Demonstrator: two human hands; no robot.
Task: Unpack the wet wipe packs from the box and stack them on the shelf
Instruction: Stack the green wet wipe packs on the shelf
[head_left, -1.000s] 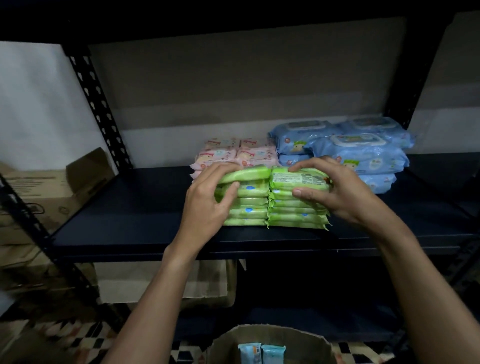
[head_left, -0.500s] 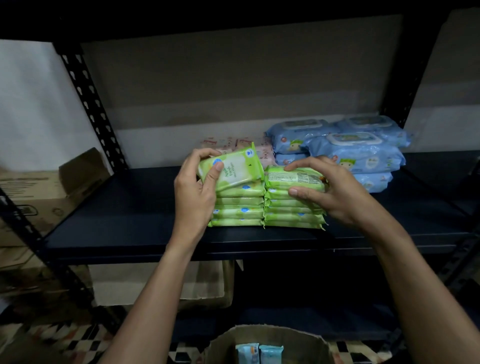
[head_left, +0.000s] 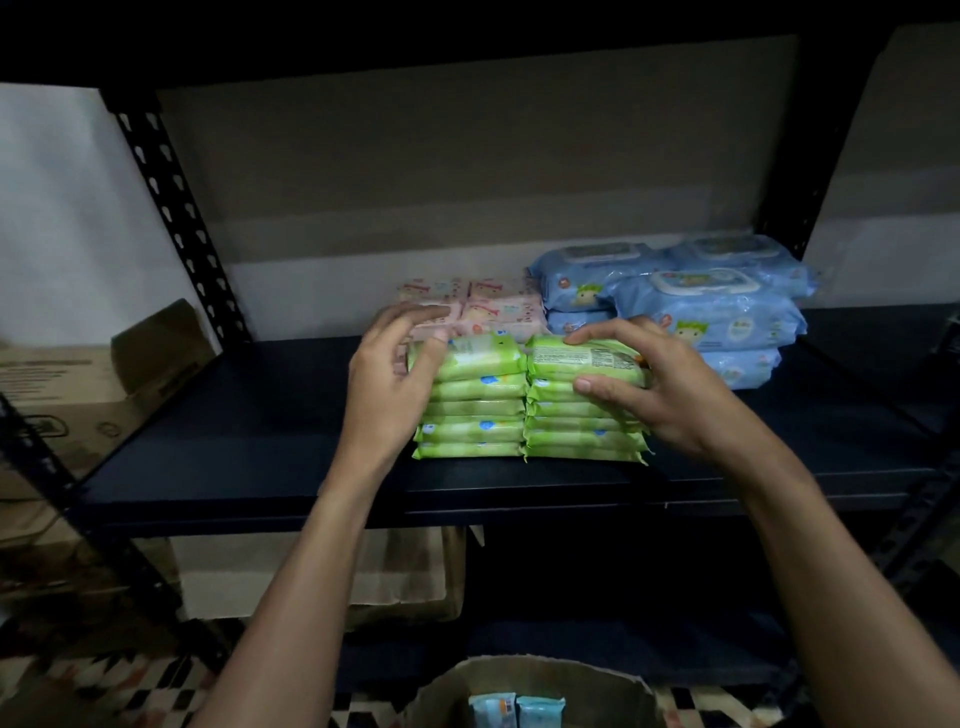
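Since the frame half a second back, the top pack (head_left: 465, 358), then tilted up in the left hand (head_left: 389, 387), has been laid flat on the left stack (head_left: 470, 415). The right hand (head_left: 670, 395) has stayed on the right stack (head_left: 582, 421).

Head view. Both green stacks stand touching, side by side, near the front edge of the shelf (head_left: 249, 431). Pink packs (head_left: 498, 312) lie just behind them and blue packs (head_left: 706, 317) to the right. Left hand: fingers apart and slack, tips resting on the top pack's left end, not gripping. Right hand: fingers arched over the stack's top, thumb pressed to its front face, clasping it. The box (head_left: 457, 691) sits below with two small packs (head_left: 514, 709) showing.

Handling, as judged: the packs look light, soft and film-wrapped, so likely slippery and prone to slide off a tall pile. The crimped ends are flimsy. Hold is best taken across the broad faces, thumb under and fingers over, or by squaring the stack at both ends. Nothing fragile, but squeezing hard would deform them.
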